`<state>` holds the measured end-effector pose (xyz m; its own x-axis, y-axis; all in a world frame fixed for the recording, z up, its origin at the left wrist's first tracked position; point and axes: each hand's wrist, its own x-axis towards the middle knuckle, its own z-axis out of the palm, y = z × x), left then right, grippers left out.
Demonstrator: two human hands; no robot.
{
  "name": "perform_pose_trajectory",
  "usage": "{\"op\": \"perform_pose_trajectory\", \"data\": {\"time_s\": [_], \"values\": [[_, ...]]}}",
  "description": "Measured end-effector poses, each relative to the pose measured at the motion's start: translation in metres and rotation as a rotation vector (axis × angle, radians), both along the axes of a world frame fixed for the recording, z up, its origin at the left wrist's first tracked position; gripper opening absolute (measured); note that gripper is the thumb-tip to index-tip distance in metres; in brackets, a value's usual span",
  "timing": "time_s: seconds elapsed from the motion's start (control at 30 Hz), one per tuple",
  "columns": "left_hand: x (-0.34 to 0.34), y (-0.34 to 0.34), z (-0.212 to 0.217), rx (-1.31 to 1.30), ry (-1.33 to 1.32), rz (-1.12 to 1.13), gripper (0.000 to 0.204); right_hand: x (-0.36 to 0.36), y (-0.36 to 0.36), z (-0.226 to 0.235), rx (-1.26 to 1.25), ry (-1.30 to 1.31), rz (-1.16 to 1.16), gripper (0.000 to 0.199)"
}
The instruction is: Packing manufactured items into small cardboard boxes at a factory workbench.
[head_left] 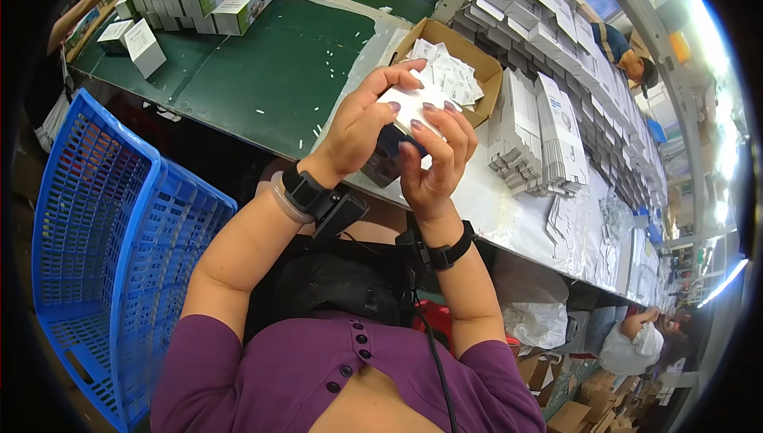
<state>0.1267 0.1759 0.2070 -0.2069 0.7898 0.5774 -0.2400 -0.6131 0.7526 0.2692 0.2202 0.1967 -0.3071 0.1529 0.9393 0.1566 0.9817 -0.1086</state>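
Observation:
Both hands meet over a small carton with a white top and dark printed sides, held above the near edge of the bench. My left hand wraps around its left side, the fingers reaching over the top. From the right, my right hand curls its fingertips onto the white top, with the thumb at the near side. The fingers partly cover the carton, so I cannot tell whether its flaps are closed. Just beyond my hands stands an open cardboard box of white printed leaflets.
A green bench top with white scraps stretches left, carrying stacked printed cartons and white-ended cartons. Flattened white cartons pile up at right. A blue plastic crate stands at my left. Other people are at right.

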Motion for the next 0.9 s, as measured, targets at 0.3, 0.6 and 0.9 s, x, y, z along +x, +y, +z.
{"op": "perform_pose_trajectory", "data": {"time_s": [0.3,0.6,0.9], "values": [[-0.001,0.013,-0.005,-0.019,-0.205,0.019,0.035,0.008,0.001,0.045,0.053,-0.272,-0.079,0.035],[0.005,-0.020,-0.012,-0.019,-0.116,-0.065,0.052,0.008,0.006,0.066,-0.060,-0.466,0.136,0.073],[0.003,-0.020,0.003,-0.150,-0.151,-0.065,0.051,0.007,0.000,0.058,-0.060,-0.433,0.139,0.081]]}}
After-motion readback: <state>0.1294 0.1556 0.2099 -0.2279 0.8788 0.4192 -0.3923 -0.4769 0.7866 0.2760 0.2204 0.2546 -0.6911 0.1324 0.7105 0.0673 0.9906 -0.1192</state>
